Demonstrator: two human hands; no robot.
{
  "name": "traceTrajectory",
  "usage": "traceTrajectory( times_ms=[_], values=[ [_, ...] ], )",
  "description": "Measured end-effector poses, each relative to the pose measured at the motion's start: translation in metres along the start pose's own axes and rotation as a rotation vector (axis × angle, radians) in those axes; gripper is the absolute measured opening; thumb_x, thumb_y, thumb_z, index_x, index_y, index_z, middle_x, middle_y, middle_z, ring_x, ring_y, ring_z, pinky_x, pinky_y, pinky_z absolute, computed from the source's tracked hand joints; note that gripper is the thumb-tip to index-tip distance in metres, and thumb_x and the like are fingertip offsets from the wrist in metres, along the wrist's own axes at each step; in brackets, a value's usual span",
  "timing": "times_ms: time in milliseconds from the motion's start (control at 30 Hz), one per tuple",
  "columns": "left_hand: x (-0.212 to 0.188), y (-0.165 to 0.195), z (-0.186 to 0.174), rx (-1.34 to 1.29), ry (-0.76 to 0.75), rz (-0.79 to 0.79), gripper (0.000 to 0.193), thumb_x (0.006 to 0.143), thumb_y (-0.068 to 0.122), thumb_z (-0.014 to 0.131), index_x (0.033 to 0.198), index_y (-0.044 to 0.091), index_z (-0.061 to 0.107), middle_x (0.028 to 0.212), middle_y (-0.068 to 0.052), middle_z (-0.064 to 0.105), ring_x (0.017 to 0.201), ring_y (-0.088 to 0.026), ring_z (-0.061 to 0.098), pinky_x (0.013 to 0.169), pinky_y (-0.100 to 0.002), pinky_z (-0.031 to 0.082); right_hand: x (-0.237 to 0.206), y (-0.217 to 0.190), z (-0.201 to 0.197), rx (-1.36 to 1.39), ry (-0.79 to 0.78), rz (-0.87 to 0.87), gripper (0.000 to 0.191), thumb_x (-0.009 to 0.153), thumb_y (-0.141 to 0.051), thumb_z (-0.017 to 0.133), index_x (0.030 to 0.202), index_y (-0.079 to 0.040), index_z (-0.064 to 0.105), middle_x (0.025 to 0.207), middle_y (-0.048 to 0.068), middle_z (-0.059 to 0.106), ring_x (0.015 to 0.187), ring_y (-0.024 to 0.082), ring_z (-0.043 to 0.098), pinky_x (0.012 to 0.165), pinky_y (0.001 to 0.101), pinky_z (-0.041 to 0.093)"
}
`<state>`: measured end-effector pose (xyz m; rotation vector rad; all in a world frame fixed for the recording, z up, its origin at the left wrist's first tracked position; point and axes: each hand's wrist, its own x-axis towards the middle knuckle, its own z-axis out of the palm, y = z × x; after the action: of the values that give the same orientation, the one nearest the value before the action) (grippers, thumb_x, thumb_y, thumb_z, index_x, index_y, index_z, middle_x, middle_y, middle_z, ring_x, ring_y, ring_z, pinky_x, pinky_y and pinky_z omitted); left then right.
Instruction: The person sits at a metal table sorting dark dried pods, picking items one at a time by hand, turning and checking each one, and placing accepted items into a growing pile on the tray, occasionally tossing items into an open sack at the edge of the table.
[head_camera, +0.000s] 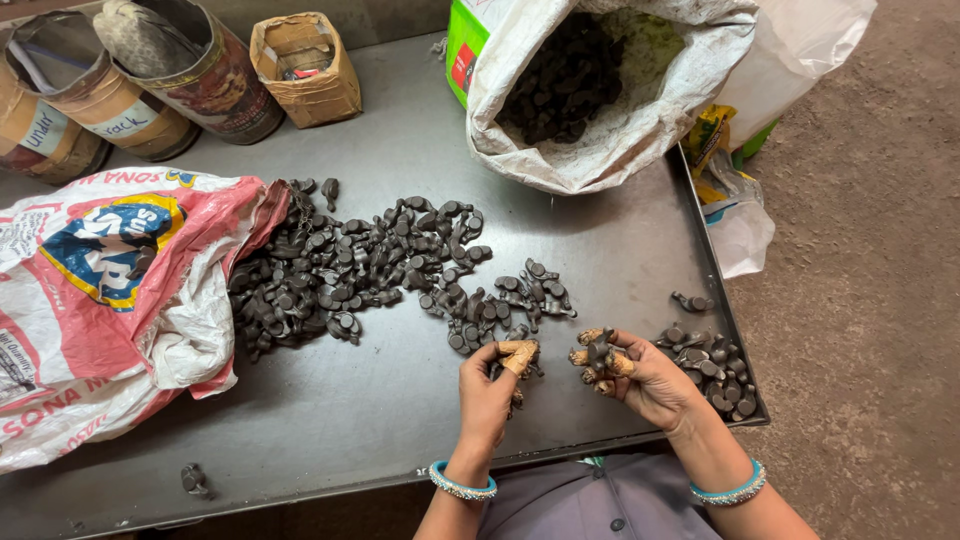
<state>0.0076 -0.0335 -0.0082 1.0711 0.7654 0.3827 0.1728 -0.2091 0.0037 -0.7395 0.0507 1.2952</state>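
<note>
Small dark, knobbly metal casting (600, 352) pinched in the right hand (645, 380) at lower centre, left hand (490, 390) closed on another dark piece (498, 370), matte heap of like castings (370, 265) mid-frame on grey steel tray (380, 420), woven pink-white sack (100, 300) left.

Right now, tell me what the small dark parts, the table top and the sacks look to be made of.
Small dark parts: probably cast or forged metal, dull black-grey with an unpolished matt surface. Table top: apparently sheet metal, dark grey with a faint sheen and a raised lip. Pink and white sack and white sack: woven plastic, with visible weave and crinkled folds.
</note>
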Motion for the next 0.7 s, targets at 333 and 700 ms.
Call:
traceTrajectory(
  times_ms=[333,700],
  values=[
    [-0.001,-0.004,0.005,-0.009,-0.066,0.087,0.017,0.093,0.007,0.073,0.106,-0.003,0.078,0.089,0.001,0.072,0.071,0.001,0.058,0.057,-0.018,0.045,-0.001,-0.003,0.006,-0.053,0.002,-0.048,0.046,0.083,0.001,0.074,0.126,0.0,0.058,0.13,0.021,0.068,0.118,0.036,0.069,0.098,0.0448,0.058],
    [-0.003,-0.013,0.015,-0.057,-0.091,-0.059,0.017,0.091,0.008,0.071,0.104,0.001,0.078,0.08,0.003,0.069,0.061,0.0,0.052,0.049,-0.019,0.038,0.0,0.002,0.002,-0.058,0.12,-0.083,0.044,0.082,0.004,0.074,0.123,-0.004,0.059,0.116,0.015,0.071,0.105,0.029,0.072,0.087,0.0443,0.062]
  ],
)
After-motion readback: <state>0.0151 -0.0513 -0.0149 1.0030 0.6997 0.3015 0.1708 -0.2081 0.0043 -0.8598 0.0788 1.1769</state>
